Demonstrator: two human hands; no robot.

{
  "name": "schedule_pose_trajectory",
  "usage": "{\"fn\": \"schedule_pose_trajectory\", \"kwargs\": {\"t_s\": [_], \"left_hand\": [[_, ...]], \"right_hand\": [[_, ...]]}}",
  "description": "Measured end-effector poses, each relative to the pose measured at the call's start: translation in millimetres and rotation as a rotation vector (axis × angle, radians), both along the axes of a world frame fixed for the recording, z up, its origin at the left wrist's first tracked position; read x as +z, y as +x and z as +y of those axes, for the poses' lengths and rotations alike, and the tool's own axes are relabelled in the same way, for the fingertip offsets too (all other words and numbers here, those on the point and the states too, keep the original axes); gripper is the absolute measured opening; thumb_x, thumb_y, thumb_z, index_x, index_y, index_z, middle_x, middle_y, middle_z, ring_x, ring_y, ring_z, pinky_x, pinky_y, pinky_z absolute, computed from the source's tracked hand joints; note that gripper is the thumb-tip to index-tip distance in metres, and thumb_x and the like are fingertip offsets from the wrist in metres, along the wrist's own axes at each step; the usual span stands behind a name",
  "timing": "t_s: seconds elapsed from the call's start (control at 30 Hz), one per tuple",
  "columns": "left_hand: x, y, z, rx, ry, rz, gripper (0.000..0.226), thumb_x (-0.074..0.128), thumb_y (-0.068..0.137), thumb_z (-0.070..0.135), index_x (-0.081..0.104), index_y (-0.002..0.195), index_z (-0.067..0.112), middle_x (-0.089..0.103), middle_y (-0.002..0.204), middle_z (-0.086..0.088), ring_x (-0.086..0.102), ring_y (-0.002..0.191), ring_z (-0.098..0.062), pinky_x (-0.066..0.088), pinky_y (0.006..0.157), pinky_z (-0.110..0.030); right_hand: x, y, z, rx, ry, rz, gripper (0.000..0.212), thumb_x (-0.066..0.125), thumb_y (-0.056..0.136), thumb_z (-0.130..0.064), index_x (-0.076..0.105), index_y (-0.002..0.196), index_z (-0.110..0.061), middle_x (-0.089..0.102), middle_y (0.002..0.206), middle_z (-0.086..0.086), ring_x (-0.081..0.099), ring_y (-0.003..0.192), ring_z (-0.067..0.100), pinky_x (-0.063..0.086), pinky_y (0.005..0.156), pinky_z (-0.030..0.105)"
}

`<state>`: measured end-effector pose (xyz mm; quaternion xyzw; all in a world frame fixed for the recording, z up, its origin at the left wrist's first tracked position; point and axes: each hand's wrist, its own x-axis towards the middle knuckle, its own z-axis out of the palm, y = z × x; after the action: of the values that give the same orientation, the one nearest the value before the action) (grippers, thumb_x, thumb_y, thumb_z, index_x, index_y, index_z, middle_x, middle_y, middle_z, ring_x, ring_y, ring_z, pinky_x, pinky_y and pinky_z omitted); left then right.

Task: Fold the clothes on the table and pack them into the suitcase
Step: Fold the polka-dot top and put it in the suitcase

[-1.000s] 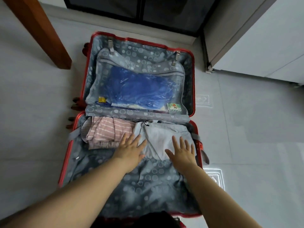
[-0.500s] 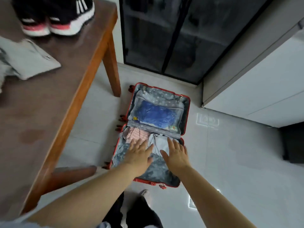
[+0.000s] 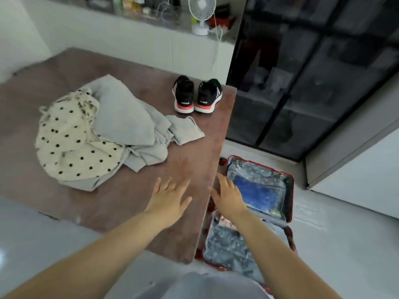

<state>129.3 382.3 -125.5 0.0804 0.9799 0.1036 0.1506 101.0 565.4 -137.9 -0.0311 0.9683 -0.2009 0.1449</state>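
Brown wood shows beneath the left hand (image 3: pixel 169 199), which is held flat with its fingers straight and spread, holding nothing, over the near right part of the surface (image 3: pixel 129 203); whether the palm touches the wood cannot be told. Just to its right, the right hand (image 3: pixel 228 197) is likewise flat and spread, holding nothing, at the right edge of the surface and above the suitcase (image 3: pixel 292 190). That red-rimmed suitcase lies open on the floor (image 3: pixel 345 244), right beside the surface, with a grey spotted lining. A blue bag (image 3: pixel 257 193) sits behind the mesh pocket of its far half. What lies in the near half by the right wrist is too blurred to name. Further out on the surface, left of and beyond the hands, the unfolded clothes lie in a heap. A grey garment (image 3: pixel 123 113) is crumpled on top and trails toward the right, and a cream polka-dot garment (image 3: pixel 69 137) is bunched at its left side, the two touching and overlapping. Near the far right corner of the surface stands a pair of black shoes (image 3: pixel 196 94) with white and red soles, apart from the heap. Beyond them a small white fan (image 3: pixel 201 14) stands on a far ledge, and a dark glass-fronted cabinet (image 3: pixel 302 83) rises to the right.
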Motion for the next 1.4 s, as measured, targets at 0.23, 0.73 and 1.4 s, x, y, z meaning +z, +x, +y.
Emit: {"fn": "schedule_pose_trajectory", "kwargs": {"t_s": [0.23, 0.73, 1.4], "left_hand": [[12.3, 11.7, -166.3, 0.142, -0.052, 0.014, 0.058, 0.027, 0.098, 0.044, 0.006, 0.149, 0.025, 0.026, 0.15, -0.004, 0.013, 0.142, -0.023, 0.001, 0.116, -0.045], [30.7, -51.3, -292.5, 0.328, -0.169, 0.22, 0.068, 0.039, 0.096, 0.038, -0.002, 0.149, 0.023, 0.005, 0.156, -0.007, 0.001, 0.144, -0.028, -0.001, 0.116, -0.043], [84.1, -209.7, -430.8, -0.011, -0.026, 0.271, 0.058, 0.046, 0.094, 0.038, 0.024, 0.146, 0.023, 0.038, 0.145, -0.003, 0.041, 0.127, -0.025, 0.03, 0.101, -0.037]], "right_hand": [[1.2, 25.7, -156.2, 0.072, -0.057, -0.075, 0.061, 0.041, 0.096, -0.042, 0.019, 0.147, -0.019, 0.03, 0.147, 0.01, 0.033, 0.131, 0.034, 0.027, 0.108, 0.041], [34.9, -39.8, -257.2, 0.282, -0.185, -0.01, 0.056, 0.048, 0.094, -0.032, 0.024, 0.145, -0.023, 0.026, 0.151, 0.005, 0.025, 0.137, 0.029, 0.022, 0.111, 0.039], [77.7, -104.1, -314.2, -0.197, -0.628, 0.03, 0.016, 0.055, 0.092, -0.016, 0.05, 0.078, -0.024, 0.061, 0.07, -0.01, 0.051, 0.061, 0.006, 0.04, 0.062, 0.02]]}}
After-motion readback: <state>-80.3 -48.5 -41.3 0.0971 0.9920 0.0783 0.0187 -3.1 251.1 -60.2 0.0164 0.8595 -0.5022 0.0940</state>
